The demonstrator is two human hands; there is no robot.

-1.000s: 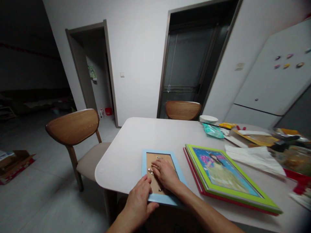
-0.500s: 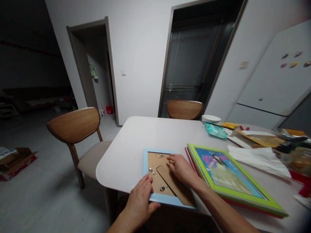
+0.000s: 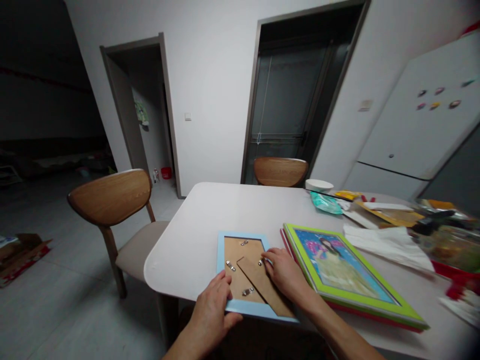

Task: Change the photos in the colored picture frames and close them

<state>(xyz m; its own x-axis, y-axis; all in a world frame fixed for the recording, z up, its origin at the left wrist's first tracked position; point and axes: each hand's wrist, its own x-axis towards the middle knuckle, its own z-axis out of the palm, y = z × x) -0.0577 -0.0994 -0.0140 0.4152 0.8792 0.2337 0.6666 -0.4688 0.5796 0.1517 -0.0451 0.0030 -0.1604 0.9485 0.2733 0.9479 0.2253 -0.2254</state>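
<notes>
A light blue picture frame (image 3: 221,250) lies face down near the table's front edge, its brown backing board (image 3: 240,250) and fold-out stand (image 3: 258,280) showing. Small metal turn clips (image 3: 247,291) sit around the board. My left hand (image 3: 212,310) grips the frame's lower left corner, fingers along the left side and thumb by the front edge. With bent fingers, my right hand (image 3: 285,272) pinches at the metal clip (image 3: 260,262) on the right side; its fingertips partly cover it. Just right of that hand, a green picture frame (image 3: 360,300) with a portrait lies on a red one.
The white table (image 3: 180,240) holds a white bowl (image 3: 318,185), a teal packet (image 3: 325,202), white paper (image 3: 390,245) and assorted clutter on the right. Wooden chairs stand at the left (image 3: 112,197) and the far side (image 3: 280,171).
My right hand has come down slightly from the frame's upper right, and its fingers are now at the right-hand clip. My left hand stays on the corner. The view has shifted a little.
</notes>
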